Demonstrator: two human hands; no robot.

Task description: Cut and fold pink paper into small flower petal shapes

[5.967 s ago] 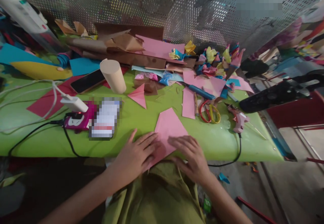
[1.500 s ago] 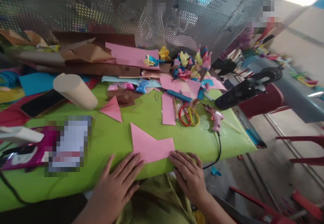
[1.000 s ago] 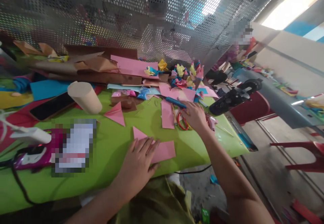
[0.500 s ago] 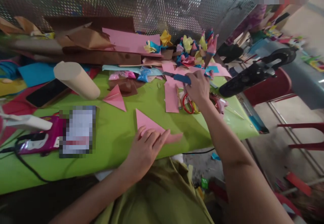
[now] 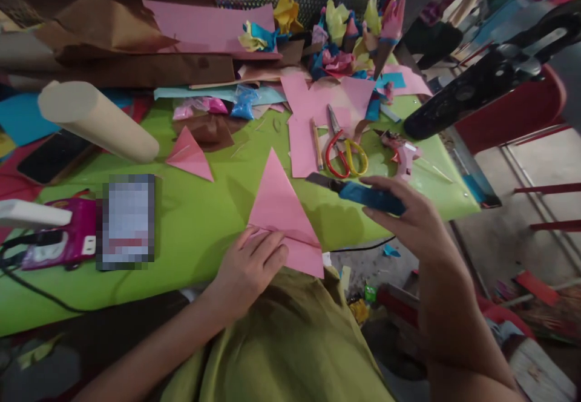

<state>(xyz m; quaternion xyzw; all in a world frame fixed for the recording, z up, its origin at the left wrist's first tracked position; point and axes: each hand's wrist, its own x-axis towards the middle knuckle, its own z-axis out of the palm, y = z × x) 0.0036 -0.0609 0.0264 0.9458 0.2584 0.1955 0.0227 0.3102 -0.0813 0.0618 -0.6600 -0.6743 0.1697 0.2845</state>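
A pink sheet of paper point(image 5: 284, 202) with a pointed top and a crease across it lies at the table's front edge. My left hand point(image 5: 254, 260) grips its lower left part, fingers closed together over it and the thumb hidden. In my right hand point(image 5: 406, 217) is a blue utility knife point(image 5: 370, 196), held over the table edge with its blade pointing left toward the paper. Blade and paper are apart. Left of the sheet lies a smaller folded pink paper piece point(image 5: 190, 155). Scissors point(image 5: 338, 141) with red and yellow handles lie beyond the knife, beside a pencil point(image 5: 316, 143).
A paper tube point(image 5: 100, 123), a phone point(image 5: 129, 220) and a magenta device point(image 5: 61, 232) with a cable stand on the left. A pink glue gun point(image 5: 403, 154) lies on the right. Paper flowers point(image 5: 349, 32) and brown paper point(image 5: 104, 29) line the back.
My right hand has brought the knife from the back near the scissors toward me. The pink sheet has turned, its tip now pointing away from me, under my left hand.
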